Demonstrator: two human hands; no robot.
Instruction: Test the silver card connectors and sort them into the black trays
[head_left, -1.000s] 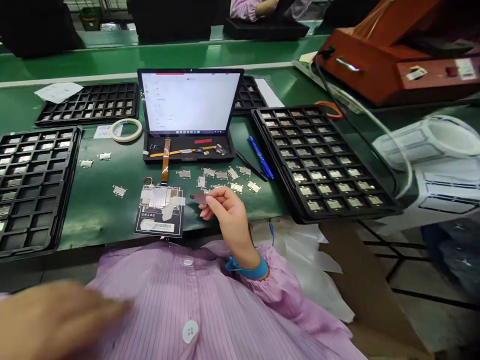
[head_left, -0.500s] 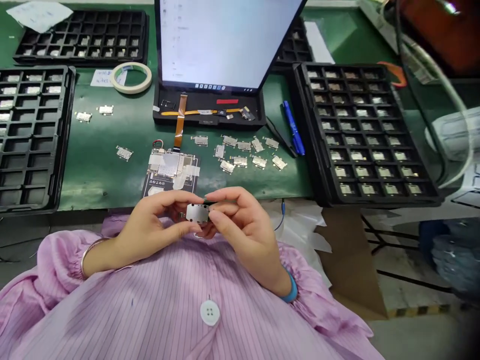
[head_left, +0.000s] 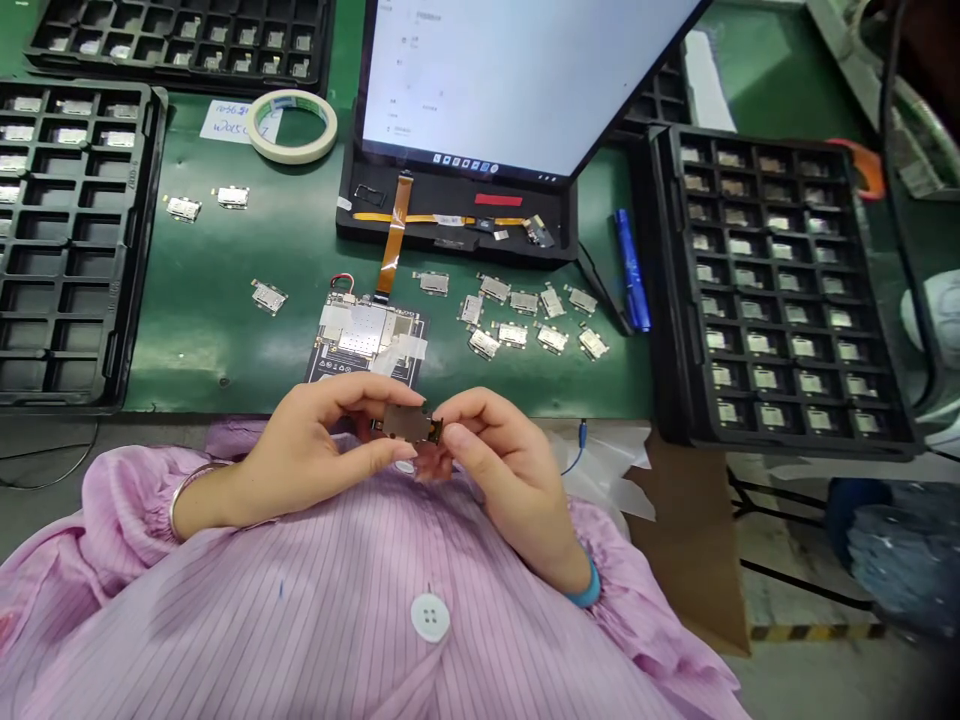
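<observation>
Close to my body, just off the table's front edge, I hold a small flat electronic module (head_left: 406, 423) with a metal face and dark connector ends. My left hand (head_left: 322, 440) pinches it by its upper and lower edges between thumb and fingers. My right hand (head_left: 504, 462) grips its right end with thumb and fingertips. Behind my hands lies a circuit board (head_left: 360, 335) taped to a black base, with an orange ribbon cable (head_left: 394, 235) running up to the screen's black case. Several similar small metal modules (head_left: 523, 302) lie to the right of the board.
A lit screen (head_left: 487, 80) leans in its black case (head_left: 457, 240). Black compartment trays stand at left (head_left: 112, 250) and right (head_left: 675, 300), many cells holding modules. A tape roll (head_left: 292, 155), a handwritten label (head_left: 225, 120) and a blue marker pen (head_left: 631, 270) lie on the green table (head_left: 187, 350).
The held module has tilted, so its bright silver face now looks darker and its right connector shows. My right fingers have shifted slightly. The camera view has turned, moving the table items rightward.
</observation>
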